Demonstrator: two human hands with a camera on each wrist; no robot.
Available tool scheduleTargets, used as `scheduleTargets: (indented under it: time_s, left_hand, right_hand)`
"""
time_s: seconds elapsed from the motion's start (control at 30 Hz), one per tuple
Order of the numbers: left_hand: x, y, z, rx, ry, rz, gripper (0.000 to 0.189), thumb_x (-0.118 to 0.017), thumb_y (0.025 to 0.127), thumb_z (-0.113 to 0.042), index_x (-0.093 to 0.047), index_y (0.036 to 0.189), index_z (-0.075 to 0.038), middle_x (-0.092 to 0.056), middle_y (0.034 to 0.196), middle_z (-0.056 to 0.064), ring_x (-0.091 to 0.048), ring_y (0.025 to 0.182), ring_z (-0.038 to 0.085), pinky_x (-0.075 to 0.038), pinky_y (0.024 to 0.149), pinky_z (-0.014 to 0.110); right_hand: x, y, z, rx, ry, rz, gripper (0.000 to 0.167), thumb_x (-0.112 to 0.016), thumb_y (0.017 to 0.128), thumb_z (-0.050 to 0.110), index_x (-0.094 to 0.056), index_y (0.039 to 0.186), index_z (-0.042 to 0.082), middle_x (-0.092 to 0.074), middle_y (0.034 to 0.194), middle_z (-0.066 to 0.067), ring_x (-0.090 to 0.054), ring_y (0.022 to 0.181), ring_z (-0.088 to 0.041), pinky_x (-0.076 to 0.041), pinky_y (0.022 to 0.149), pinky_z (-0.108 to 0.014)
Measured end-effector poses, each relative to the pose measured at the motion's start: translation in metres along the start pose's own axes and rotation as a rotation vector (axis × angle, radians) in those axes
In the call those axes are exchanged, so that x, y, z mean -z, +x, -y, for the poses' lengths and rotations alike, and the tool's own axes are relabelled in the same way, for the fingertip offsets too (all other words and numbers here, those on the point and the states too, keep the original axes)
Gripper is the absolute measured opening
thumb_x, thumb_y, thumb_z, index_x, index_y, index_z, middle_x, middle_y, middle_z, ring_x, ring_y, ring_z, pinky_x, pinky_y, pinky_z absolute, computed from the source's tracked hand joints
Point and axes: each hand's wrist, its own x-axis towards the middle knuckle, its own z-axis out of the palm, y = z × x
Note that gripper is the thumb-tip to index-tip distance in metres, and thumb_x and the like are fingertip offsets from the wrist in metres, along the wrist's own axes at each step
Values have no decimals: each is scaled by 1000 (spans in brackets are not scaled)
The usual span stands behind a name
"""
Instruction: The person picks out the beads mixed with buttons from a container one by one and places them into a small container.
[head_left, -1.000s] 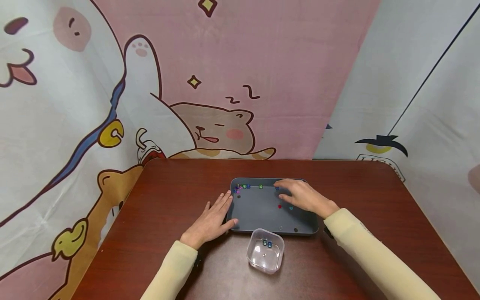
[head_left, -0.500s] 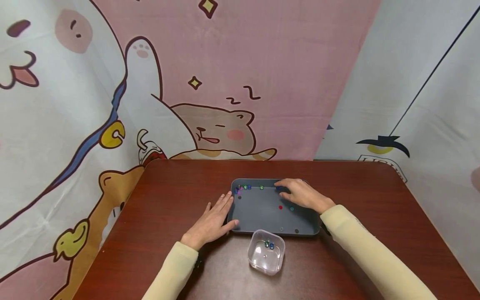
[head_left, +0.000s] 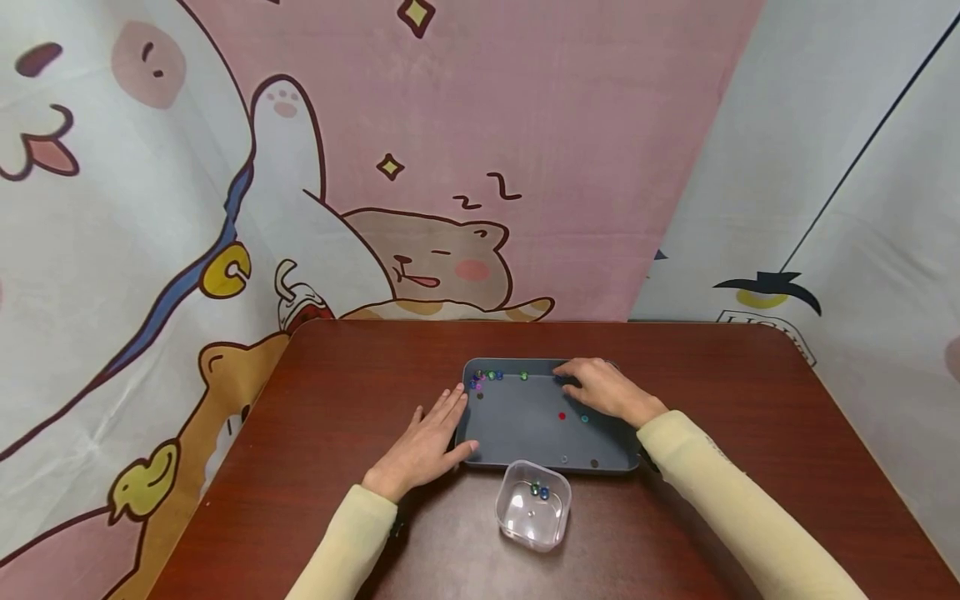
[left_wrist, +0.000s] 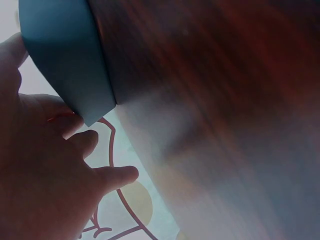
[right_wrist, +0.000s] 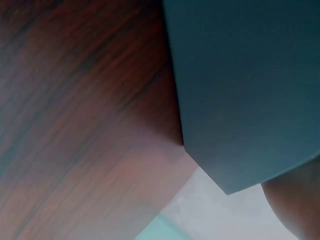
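Observation:
In the head view my left hand (head_left: 416, 446) lies with straight, spread fingers against the left edge of a shallow grey tray (head_left: 517, 433). That hand also appears beside the tray wall (left_wrist: 70, 65) in the left wrist view. My right hand (head_left: 606, 390) reaches over the tray's back right part. Its index fingertip is at a small blue bead, mostly hidden beneath it, and the thumb stays apart. A green bead (head_left: 523, 376) lies to its left. Nearer are a red piece (head_left: 562, 416) and a teal ring (head_left: 585, 419). The right wrist view shows mainly the tray's outer wall (right_wrist: 245, 100).
A clear square plastic box (head_left: 532, 525) stands in front of the tray, with a few green and blue beads inside. Several coloured beads (head_left: 492, 376) cluster in the tray's back left corner. Dark discs lie elsewhere in it. The brown table (head_left: 360, 358) meets a cartoon-printed cloth behind.
My right fingertips have shifted slightly right at the blue bead, and the thumb has come a little closer to the index finger. My left hand has stayed at the tray's edge.

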Motion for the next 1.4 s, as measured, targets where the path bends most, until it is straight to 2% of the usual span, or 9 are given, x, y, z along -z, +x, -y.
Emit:
scheduleTargets:
  time_s: [0.2,0.37,0.8,1.07,1.23,1.4]
  left_hand:
    - [0,0,-1,3,4,6,84,-47,105,-60,-23,165,-6,-11,174,5,-14,159,29,-21,119,68]
    - [-1,0,-1,3,11,5,84,-47,105,-60,-22,165,-7,-10,174,4,-15,158,30,-20,119,69]
    - [-1,0,0,-7,6,-2,84,-47,105,-59,-24,165,-5,-12,174,6,-17,158,33,-21,118,70]
    - [0,-2,0,-8,-5,-9,83,-49,105,-59,-25,165,-7,-12,174,5,-14,159,29,-20,119,69]
    - [1,-3,-1,-45,17,-58,83,-47,105,-61,-26,165,-8,-16,173,4,-17,158,28,-21,120,66]
    - [3,-5,-5,-149,-3,-133,79,-47,105,-61,-34,162,-7,-28,170,4,-25,156,27,-25,120,64]
  right_hand:
    - [-5,-1,0,22,-90,3,31,-75,95,11,-74,125,3,-71,122,-14,-69,113,-31,-55,96,-50]
    - [-7,-2,1,36,-139,-26,29,-78,93,12,-76,121,5,-72,117,-11,-70,107,-28,-57,92,-48]
    - [-7,-5,2,50,-172,-65,18,-81,91,14,-78,108,9,-72,105,-5,-71,93,-23,-59,81,-45]
    - [-2,-10,5,61,-161,-96,17,-80,92,15,-78,108,9,-72,107,-7,-70,95,-26,-58,82,-47]
    - [3,-14,10,51,-155,-115,17,-79,93,18,-78,109,11,-72,110,-6,-70,98,-25,-58,84,-48]
    - [8,-19,15,49,-135,-131,19,-79,94,19,-79,111,10,-72,113,-6,-70,101,-25,-57,85,-50]
